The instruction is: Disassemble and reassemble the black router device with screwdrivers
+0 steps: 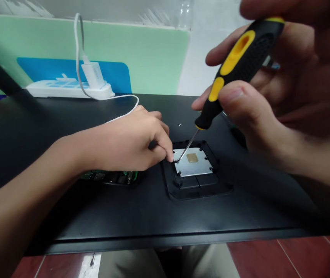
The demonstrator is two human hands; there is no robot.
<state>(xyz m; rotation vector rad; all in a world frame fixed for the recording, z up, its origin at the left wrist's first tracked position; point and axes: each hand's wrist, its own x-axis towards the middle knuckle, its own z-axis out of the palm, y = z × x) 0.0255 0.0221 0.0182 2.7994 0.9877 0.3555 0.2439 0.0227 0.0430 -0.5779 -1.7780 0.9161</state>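
Note:
My right hand grips a black and yellow screwdriver, its shaft slanting down to the left. The tip meets the left edge of a silver metal plate, at a small dark spot there. A tan square pad sits on that plate. Under the plate is a black plastic cover, lying flat on the table. My left hand has its fingers curled and pinched at the plate's left edge, close to the screwdriver tip. Whatever lies between those fingertips is too small to make out.
A green circuit board lies partly hidden under my left forearm. One small screw rests behind the cover. At the back, a white power strip holds a charger with a white cable running over the black table.

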